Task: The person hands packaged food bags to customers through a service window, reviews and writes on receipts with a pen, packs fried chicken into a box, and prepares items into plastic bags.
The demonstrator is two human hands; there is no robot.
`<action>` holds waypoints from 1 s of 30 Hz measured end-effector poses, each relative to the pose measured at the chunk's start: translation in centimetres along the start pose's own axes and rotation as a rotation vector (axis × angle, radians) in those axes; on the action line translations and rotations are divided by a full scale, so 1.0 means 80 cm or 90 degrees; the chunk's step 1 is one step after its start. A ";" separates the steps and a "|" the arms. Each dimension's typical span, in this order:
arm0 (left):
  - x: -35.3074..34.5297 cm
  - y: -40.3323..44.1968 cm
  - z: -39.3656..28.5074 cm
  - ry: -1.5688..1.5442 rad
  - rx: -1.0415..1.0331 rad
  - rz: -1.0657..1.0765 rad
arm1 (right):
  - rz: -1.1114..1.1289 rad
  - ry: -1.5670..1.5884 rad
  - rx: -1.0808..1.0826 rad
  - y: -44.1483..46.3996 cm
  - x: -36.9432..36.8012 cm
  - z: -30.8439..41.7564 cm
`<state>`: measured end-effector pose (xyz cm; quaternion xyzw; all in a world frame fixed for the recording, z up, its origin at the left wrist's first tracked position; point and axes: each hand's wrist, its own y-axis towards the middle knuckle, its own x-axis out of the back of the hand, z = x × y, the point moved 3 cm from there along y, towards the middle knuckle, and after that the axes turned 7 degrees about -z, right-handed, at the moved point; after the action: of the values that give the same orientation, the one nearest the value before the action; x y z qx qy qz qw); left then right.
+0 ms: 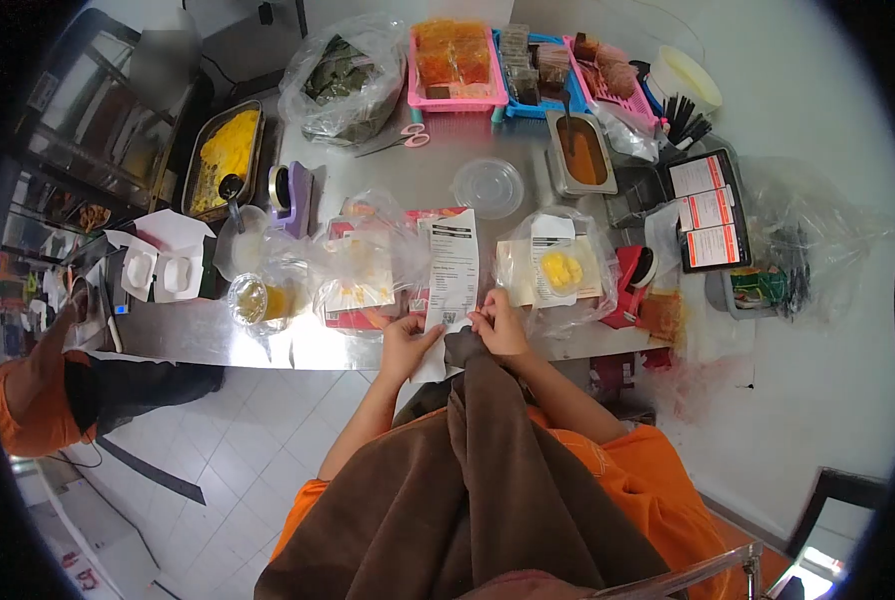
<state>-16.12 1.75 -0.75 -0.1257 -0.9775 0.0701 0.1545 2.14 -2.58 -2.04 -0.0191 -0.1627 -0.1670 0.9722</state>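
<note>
A long printed receipt (454, 262) lies over the front edge of the steel table, its lower end hanging toward me. My left hand (408, 347) is closed on the lower left edge of the paper, thumb on top. At the lower right edge, my right hand (501, 322) pinches the receipt, fingers bent. Left of the paper is a clear plastic bag (363, 265) with papers and a red packet inside. To the right, another clear bag (600, 262) holds a white slip and a yellow item (562, 270).
Pink scissors (414, 136), a round clear lid (488, 188) and a sauce pan (582, 152) stand farther back. A purple tape dispenser (291, 200), an open white box (168, 258) and a yellow-filled cup (256, 300) are left. A co-worker's arm (53, 340) reaches in there.
</note>
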 end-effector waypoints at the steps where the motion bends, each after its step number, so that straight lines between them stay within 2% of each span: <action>1: -0.001 0.000 0.001 -0.008 0.011 0.003 | 0.005 0.003 0.014 -0.001 -0.001 -0.001; 6: 0.002 0.002 -0.005 0.042 -0.001 0.030 | 0.012 -0.056 0.069 -0.002 0.003 -0.007; 8: 0.002 0.003 0.000 0.037 0.039 0.042 | 0.007 -0.232 0.040 -0.002 0.003 -0.007; 9: 0.003 0.003 0.000 0.040 0.016 0.044 | 0.005 -0.320 0.024 -0.002 0.002 -0.006; 12: 0.003 0.001 -0.002 0.047 -0.033 0.050 | -0.002 -0.354 -0.012 -0.001 -0.005 -0.004; 14: 0.008 -0.005 -0.006 0.053 -0.040 0.055 | 0.052 -0.350 0.006 -0.018 0.006 0.003; 15: 0.014 -0.009 -0.010 0.123 -0.061 0.064 | 0.078 -0.347 0.019 -0.027 0.017 0.013; 17: 0.026 -0.025 -0.014 0.110 -0.085 0.011 | 0.016 -0.312 0.047 -0.060 0.065 0.055; 19: 0.039 -0.043 -0.015 0.113 -0.072 -0.028 | -0.351 -0.304 0.293 -0.091 0.144 0.063; 21: 0.055 -0.062 -0.015 0.139 -0.020 -0.045 | -0.646 -0.462 0.170 -0.097 0.212 0.033; 24: 0.063 -0.081 -0.017 0.031 0.100 -0.028 | -0.498 0.035 -0.216 -0.082 0.286 -0.144; 27: 0.062 -0.078 -0.034 -0.005 0.071 -0.034 | -0.554 0.366 -0.432 -0.074 0.274 -0.086; 30: 0.059 -0.071 -0.050 -0.046 0.029 -0.072 | -0.538 0.351 -0.380 -0.063 0.273 -0.067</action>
<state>-20.50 -2.06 5.35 -0.0639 -0.9860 0.0882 0.1260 21.62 -14.79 -0.18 -0.1817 0.1567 -0.5778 0.7801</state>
